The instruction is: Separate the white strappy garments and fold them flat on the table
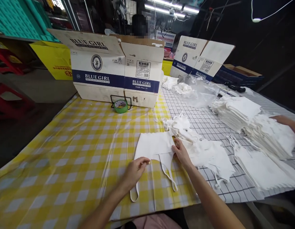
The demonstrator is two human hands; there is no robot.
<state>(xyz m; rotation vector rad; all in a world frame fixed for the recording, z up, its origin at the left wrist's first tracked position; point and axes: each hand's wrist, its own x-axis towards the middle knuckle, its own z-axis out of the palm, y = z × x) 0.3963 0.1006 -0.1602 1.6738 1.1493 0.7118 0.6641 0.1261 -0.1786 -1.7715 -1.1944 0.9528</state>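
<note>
A white camisole [152,144] lies flat on the yellow checked tablecloth, its thin strap loops pointing toward me. My left hand [137,170] pinches the camisole's near edge beside the left strap, fingertips together. My right hand [182,152] grips its right side edge between thumb and fingers. Just right of my right hand is a loose heap of white garments [209,156], crumpled and overlapping, with straps trailing. Part of the left strap is hidden behind my left hand.
Beer cartons [99,66] stand upright at the back, with a green tape roll [121,106] in front. Stacked white garments [235,108] lie at right, beside another person's hand [284,121]. A clear plastic bag [197,92] rests on the grid-patterned cloth. Red stools [12,108] stand left.
</note>
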